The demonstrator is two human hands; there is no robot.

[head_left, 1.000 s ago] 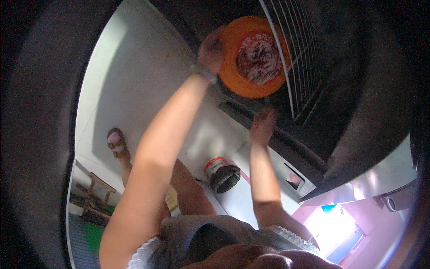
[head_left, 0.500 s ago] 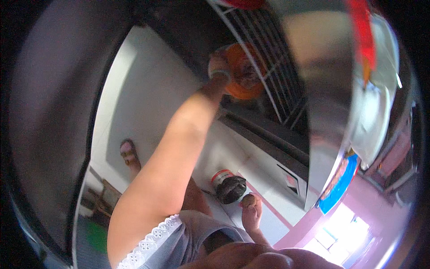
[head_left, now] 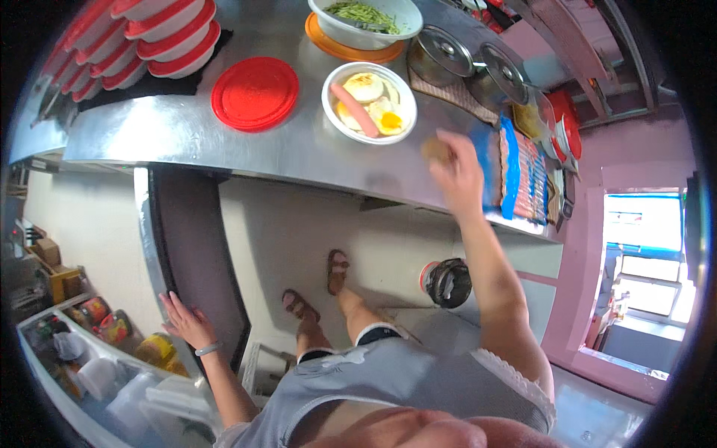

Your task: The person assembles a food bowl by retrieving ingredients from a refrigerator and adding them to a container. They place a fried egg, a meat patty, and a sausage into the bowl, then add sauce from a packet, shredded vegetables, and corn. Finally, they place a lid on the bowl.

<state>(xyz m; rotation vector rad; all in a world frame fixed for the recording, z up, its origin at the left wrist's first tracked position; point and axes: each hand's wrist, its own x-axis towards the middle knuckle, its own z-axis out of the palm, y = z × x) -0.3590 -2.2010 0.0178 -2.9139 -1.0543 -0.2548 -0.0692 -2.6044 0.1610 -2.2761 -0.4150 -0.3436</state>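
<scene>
From where I stand, the person's right hand (head_left: pixel 457 175) is over the front edge of the steel counter (head_left: pixel 299 160), its fingers curled round a small brownish round thing (head_left: pixel 435 151). That thing sits at the fingertips, too blurred for me to say what it is, and the grip looks closed on it. Just beyond it, ahead and to the left of this grip, is a white bowl (head_left: pixel 326 97) holding a pink sausage (head_left: pixel 355 110) and fried eggs, one with a bright yellow yolk (head_left: pixel 390 122); the hand and the bowl are apart. Farther left of the grip lies a round red lid (head_left: pixel 254 93), and past that stand stacks of red-lidded bowls (head_left: pixel 175 37).

Farther ahead of the grip are a large white bowl of green shreds (head_left: pixel 366 16), set over an orange lid (head_left: pixel 317 45), and two lidded metal pots (head_left: pixel 441 71) beside a cloth (head_left: pixel 453 95). Near the grip, on its right, lies a blue-edged pack of pink sausages (head_left: pixel 534 179).

The left hand (head_left: pixel 187 321) is low and well apart from the right, fingers spread and holding nothing. It overlaps the edge of a dark door panel (head_left: pixel 198 246); whether it touches, I cannot tell.
</scene>
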